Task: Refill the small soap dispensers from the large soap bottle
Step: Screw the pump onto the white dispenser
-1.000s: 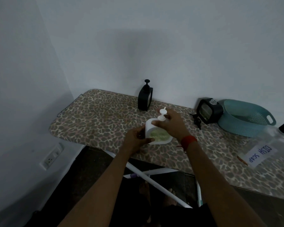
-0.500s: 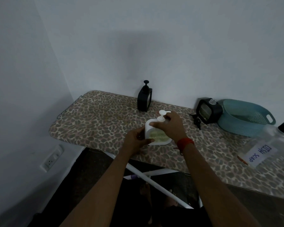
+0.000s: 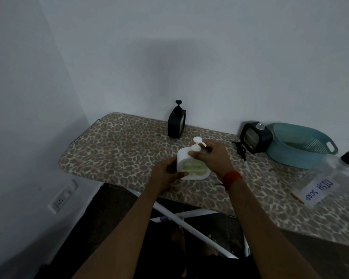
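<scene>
A white soap dispenser (image 3: 191,168) with greenish soap behind its clear window stands near the front edge of the leopard-print board (image 3: 117,150). My left hand (image 3: 167,174) grips its left side. My right hand (image 3: 214,158) is closed around the white pump head (image 3: 196,144) at its collar. A black dispenser (image 3: 176,122) stands upright by the wall. A second black dispenser (image 3: 255,136) lies tilted to the right, its loose black pump (image 3: 240,151) beside it. The large clear bottle (image 3: 328,182), labelled DISH SOAP, lies at the far right.
A teal colander (image 3: 302,146) sits at the back right against the wall. White metal legs (image 3: 189,230) cross under the board. A wall socket (image 3: 61,198) is low on the left wall. My bare feet show on the dark floor below.
The white pump head has turned under my right hand, its nozzle now pointing right. My left hand keeps the same hold on the dispenser body. The view has shifted slightly.
</scene>
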`<state>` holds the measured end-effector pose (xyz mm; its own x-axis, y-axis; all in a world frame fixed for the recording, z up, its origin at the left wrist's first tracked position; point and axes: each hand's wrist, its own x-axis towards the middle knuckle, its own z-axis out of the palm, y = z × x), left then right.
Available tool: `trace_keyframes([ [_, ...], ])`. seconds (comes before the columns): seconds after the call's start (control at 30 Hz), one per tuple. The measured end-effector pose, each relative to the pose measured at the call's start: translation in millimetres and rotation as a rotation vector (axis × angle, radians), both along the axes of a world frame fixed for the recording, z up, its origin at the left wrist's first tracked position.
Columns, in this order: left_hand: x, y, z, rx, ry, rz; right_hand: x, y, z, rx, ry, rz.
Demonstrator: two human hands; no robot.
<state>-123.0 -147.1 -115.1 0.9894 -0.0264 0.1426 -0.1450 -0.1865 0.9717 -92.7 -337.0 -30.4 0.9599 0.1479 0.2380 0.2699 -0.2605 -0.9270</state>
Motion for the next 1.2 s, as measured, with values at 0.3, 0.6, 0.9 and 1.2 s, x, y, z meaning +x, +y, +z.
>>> trace_keyframes([
  [0.3,-0.8,-1.7,3.5,-0.012,0.0,-0.008,-7.8,7.8,-4.4,0.01,-0.041,-0.145],
  [0.6,-6.6,-2.8,9.4,-0.023,-0.015,-0.017,-19.7,5.1,0.3,0.269,-0.105,-0.111],
  [0.9,-7.4,-2.3,11.7,-0.033,-0.019,-0.028,-14.1,-2.1,10.4,0.178,-0.129,-0.055],
  [1.2,-5.9,-1.4,10.6,-0.066,-0.013,-0.031,-5.4,-39.7,-4.5,-0.239,0.005,0.251],
])
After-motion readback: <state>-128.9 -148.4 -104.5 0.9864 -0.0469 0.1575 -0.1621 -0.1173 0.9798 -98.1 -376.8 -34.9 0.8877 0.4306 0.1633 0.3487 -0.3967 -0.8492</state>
